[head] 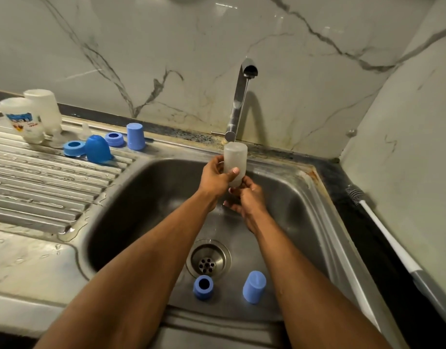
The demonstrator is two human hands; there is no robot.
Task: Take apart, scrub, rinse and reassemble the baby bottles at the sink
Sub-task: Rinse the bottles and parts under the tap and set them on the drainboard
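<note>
Lying near the sink's [315, 197] front edge: blue ring [203, 287] and cap [254, 286]. Above the basin, left hand [215, 176] grips an inverted, frosted bottle [235, 162]; right hand [245, 197], fingers loosely curled, touches its lower end. Far-left drainboard bottle's [21, 119] label is illegible.

I hold a frosted bottle body [235, 163] upside down over the sink [146, 187], just below the faucet [239, 102] base. My left hand [215, 176] wraps its side, thumb across the front. My right hand [247, 197] sits at its lower end, fingers loosely curled beneath. In the sink, nearer me than the drain [208, 260], a blue collar ring [203, 287] and a blue cap [254, 287] stand apart. Left of the sink on the drainboard [40, 177] stand two inverted bottles [34, 117], two blue rings [74, 148], a dome cap [98, 148] and another cap [135, 136]. Right of the sink lies a bottle brush [383, 230].
</note>
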